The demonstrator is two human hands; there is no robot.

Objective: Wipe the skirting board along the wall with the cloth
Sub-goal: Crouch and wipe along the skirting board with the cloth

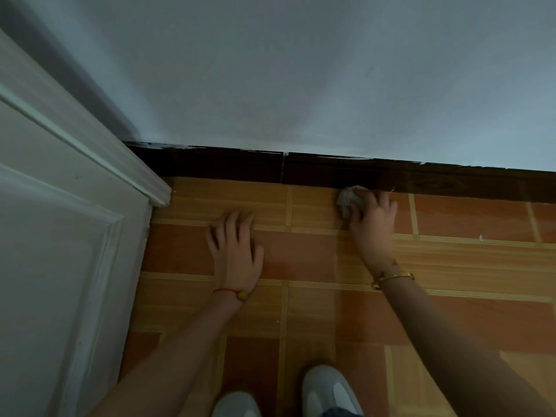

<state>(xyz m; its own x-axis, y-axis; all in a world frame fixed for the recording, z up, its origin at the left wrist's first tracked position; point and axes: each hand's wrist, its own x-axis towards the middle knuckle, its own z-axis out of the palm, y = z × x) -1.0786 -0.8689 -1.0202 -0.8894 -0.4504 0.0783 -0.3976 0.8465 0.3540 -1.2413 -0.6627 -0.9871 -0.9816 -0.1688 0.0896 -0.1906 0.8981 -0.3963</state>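
Far left: a white panelled door, its moulded frame ending at the corner where the dark wooden skirting board began. Above, a pale painted wall, with flecks of that paint along the board's top edge.

Next, the left hand, laid flat on the tiled floor, fingers spread and straight, holding nothing, apparently as a prop for the crouch; a red cord bracelet at the wrist.

Below centre, two pale shoes at the bottom edge.

Further right, the right hand, fingers curled over a crumpled grey cloth, pressed to the foot of the skirting board where board met floor. A gold bangle on that wrist. Hard to tell in the dim light how much of the cloth lay on the board's face rather than the tile.

Step in hand, by judgement: mid-wipe, a little right of the vertical joint in the board. No telling from one view which stretch was already done. Next move likely called for: firm pressure held, a slide along the board's length, cloth lifted to cover the upper face and top edge too, and a shuffle sideways for the stretch out of reach.
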